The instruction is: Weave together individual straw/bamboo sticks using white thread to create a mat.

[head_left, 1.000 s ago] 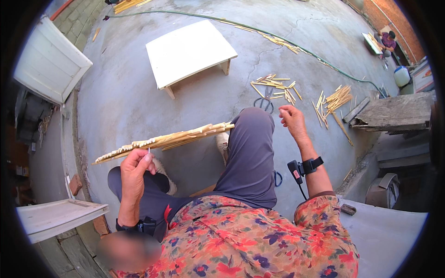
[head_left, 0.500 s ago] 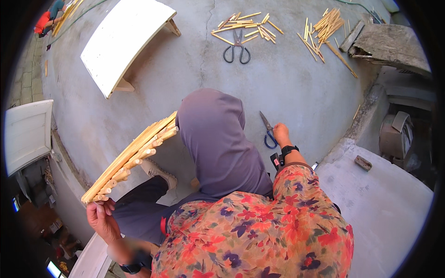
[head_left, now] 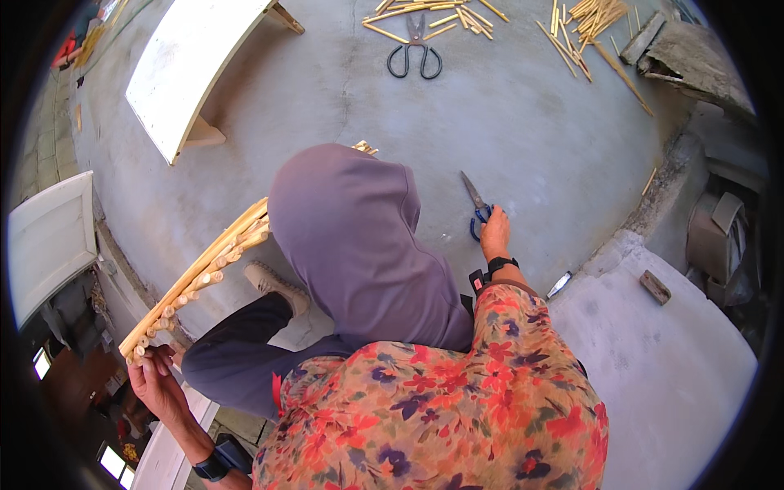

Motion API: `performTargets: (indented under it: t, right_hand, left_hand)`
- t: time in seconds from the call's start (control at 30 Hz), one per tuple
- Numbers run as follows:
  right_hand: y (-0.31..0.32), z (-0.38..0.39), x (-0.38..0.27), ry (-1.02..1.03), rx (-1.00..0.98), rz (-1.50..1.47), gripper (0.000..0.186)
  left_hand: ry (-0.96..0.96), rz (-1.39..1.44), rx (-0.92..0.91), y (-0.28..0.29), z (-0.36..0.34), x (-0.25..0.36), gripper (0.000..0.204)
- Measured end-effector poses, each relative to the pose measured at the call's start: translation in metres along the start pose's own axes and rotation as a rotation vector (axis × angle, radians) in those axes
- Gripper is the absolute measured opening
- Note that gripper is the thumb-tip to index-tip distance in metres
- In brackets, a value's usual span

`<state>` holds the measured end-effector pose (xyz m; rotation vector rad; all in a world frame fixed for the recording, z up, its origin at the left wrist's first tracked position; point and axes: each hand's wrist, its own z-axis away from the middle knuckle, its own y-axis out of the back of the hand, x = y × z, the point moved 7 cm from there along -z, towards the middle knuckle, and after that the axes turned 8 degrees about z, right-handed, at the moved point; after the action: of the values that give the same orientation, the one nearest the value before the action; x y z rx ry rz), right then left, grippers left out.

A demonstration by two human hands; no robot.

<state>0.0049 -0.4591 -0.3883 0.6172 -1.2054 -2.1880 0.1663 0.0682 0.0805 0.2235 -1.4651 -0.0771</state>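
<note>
Fingers of the left hand [head_left: 155, 380] pinch the lower end of a panel [head_left: 200, 273] of light wooden sticks bound side by side; that grip is closed on the panel. The panel slants up and to the right from the hand, passes behind the raised knee [head_left: 351, 237] in grey trousers, and its far tip shows just above the knee. A black band sits on the left wrist. Below the panel a shoe [head_left: 276, 286] rests on the concrete floor [head_left: 531, 139]. Further back on the left a white stool [head_left: 196, 65] stands on the floor.

Ahead of the knee, black scissors [head_left: 415, 53] lie on the floor, touching a scatter of loose sticks [head_left: 433, 12]. A second scatter lies to the right of them.

Right of the knee, the right hand [head_left: 494, 237] is down at the floor, its grip closed around the handles of blue scissors [head_left: 475, 208], whose blades point up and left, away from the hand. A black watch is on that wrist.
</note>
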Motion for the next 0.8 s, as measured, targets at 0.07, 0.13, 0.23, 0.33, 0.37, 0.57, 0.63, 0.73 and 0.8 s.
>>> performTargets:
  t: [0.07,0.13,0.23,0.33,0.37,0.57,0.63,0.73,0.8]
  right_hand:
    - [-0.007,-0.008,-0.015,0.033,-0.03,0.05,0.044]
    - [-0.008,-0.012,-0.019,-0.01,0.051,0.15,0.032]
    - [-0.009,-0.019,-0.022,-0.055,-0.09,0.192,0.02]
    - [-0.016,-0.017,-0.02,0.027,-0.114,0.091,0.031]
    - [0.001,-0.007,-0.031,0.064,-0.109,0.025,0.037]
    - [-0.015,-0.031,-0.005,-0.283,-0.473,-1.129,0.035]
    - [0.052,-0.016,-0.032,-0.309,-0.474,-1.502,0.022]
    - [0.172,0.002,-0.086,0.083,-0.466,-1.651,0.032]
    - [0.252,0.038,-0.117,0.437,-0.534,-1.72,0.037]
  left_hand:
    - [-0.006,-0.027,0.016,0.001,0.003,0.005,0.015]
    - [0.004,-0.035,0.024,-0.002,0.004,0.006,0.015]
    - [0.013,-0.054,0.066,-0.009,0.007,0.004,0.013]
    - [0.013,-0.056,0.073,-0.018,0.003,0.005,0.013]
    - [0.01,-0.056,0.042,-0.022,0.003,0.002,0.013]
    - [-0.065,0.028,0.048,-0.033,-0.007,-0.01,0.011]
    - [-0.045,0.02,0.022,-0.031,0.0,-0.01,0.011]
    - [-0.033,0.035,0.024,-0.034,0.012,-0.016,0.011]
    - [-0.012,0.034,-0.008,-0.042,0.021,-0.014,0.012]
